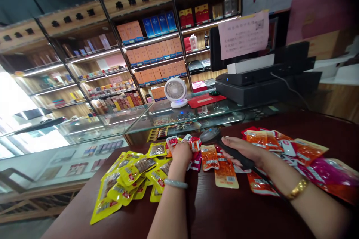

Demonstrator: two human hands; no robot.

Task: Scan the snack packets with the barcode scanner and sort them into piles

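Right hand [244, 147]: fingers wrap around the handle of the black plastic handheld scanner [237, 155], its head just right of the left hand [181, 155], above the glossy reddish-brown tabletop [213, 213]; left hand: fingers reach among small shiny red-and-white packets [195, 143], beside a heap of flat yellow plastic pouches [136, 173]; cannot tell whether they pinch 1 packet; for a clean read, separate 1 packet, flatten its film, and hold the scanner steady, squarely facing the code.
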